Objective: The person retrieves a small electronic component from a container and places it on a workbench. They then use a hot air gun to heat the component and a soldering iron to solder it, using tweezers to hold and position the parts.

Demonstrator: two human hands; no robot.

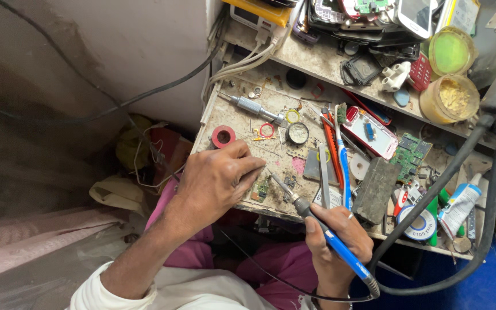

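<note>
Right hand (337,232) closed around blue soldering iron (322,229), tip down near small green circuit board (263,188) on cluttered bench (242,123). Left hand (216,181) pressing fingertips beside board, holding nothing visible.

We see a soldering iron (317,225) with a blue handle and dark cord, slanting from lower right toward frame centre, its metal tip just above a small green circuit board (261,189) lying flat at centre.
</note>
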